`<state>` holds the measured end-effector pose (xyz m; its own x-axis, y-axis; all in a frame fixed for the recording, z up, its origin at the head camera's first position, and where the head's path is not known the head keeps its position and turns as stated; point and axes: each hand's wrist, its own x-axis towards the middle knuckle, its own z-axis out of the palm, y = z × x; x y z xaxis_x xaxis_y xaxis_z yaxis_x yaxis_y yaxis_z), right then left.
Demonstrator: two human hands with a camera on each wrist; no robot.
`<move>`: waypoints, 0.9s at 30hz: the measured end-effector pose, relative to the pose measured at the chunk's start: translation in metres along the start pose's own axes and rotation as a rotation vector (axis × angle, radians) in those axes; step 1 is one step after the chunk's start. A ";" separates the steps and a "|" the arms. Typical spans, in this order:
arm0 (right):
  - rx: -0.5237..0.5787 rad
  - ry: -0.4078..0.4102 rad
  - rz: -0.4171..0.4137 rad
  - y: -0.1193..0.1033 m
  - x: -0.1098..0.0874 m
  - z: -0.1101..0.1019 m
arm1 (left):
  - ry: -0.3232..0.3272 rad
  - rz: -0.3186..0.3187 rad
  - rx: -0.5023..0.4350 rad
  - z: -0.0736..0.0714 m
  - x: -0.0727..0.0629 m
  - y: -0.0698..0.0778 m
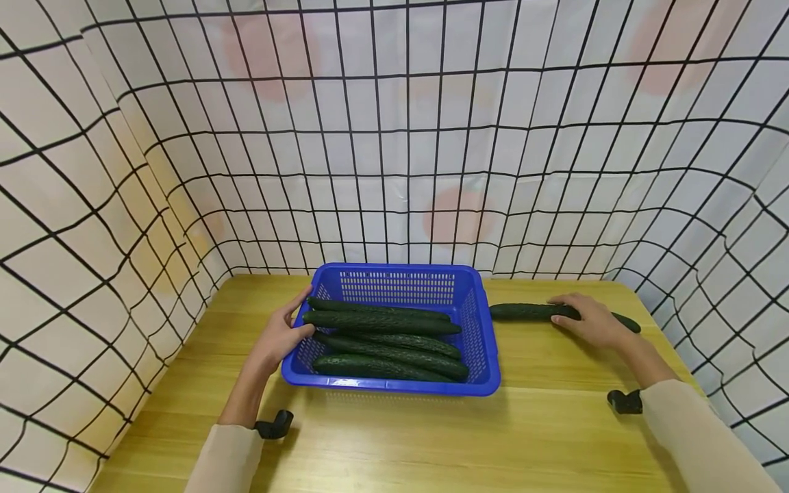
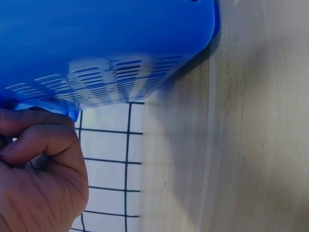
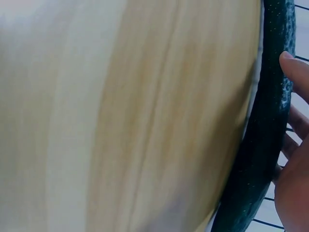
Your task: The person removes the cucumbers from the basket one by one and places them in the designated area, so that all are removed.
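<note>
A blue plastic basket (image 1: 394,387) stands at the middle of the table with several long dark green cucumbers (image 1: 382,320) lying lengthwise inside. My left hand (image 1: 280,337) holds the basket's left rim, thumb over the edge. Curled fingers of that hand show beside the slotted wall in the left wrist view. Right of the basket is a single cucumber (image 1: 520,312), its left end close to the basket wall. My right hand (image 1: 588,320) grips it right of its middle, thumb on the near side. In the right wrist view, fingers reach behind this cucumber (image 3: 256,145).
The wooden table (image 1: 394,445) extends in front of the basket and to both sides. A white wall covering with a black grid (image 1: 407,150) encloses the back and sides. Black wrist mounts (image 1: 274,425) sit at both sleeve cuffs.
</note>
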<state>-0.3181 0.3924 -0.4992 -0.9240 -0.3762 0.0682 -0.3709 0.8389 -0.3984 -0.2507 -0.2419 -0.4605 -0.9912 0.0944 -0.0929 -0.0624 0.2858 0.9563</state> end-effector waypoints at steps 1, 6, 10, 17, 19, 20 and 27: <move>0.007 0.001 0.003 -0.001 0.000 -0.001 | 0.001 0.000 0.004 0.000 0.000 0.000; 0.044 0.014 -0.006 -0.011 0.002 -0.007 | 0.012 0.004 0.017 -0.001 0.000 0.001; 0.056 0.040 -0.015 -0.022 0.006 -0.012 | 0.023 -0.005 0.034 0.000 -0.001 0.002; 0.105 0.120 -0.026 -0.059 0.017 -0.029 | 0.016 -0.012 0.026 0.003 -0.001 0.001; 0.103 0.136 -0.049 -0.072 0.022 -0.034 | 0.013 -0.008 0.018 0.002 -0.001 0.001; 0.104 0.146 -0.061 -0.079 0.025 -0.036 | 0.012 -0.006 0.017 0.002 -0.001 0.001; 0.163 0.176 -0.117 -0.126 0.049 -0.046 | 0.004 0.002 0.000 0.001 -0.001 0.000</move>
<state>-0.3208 0.2868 -0.4035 -0.8830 -0.3804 0.2750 -0.4694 0.7142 -0.5192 -0.2497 -0.2409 -0.4609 -0.9918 0.0908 -0.0898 -0.0605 0.2856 0.9564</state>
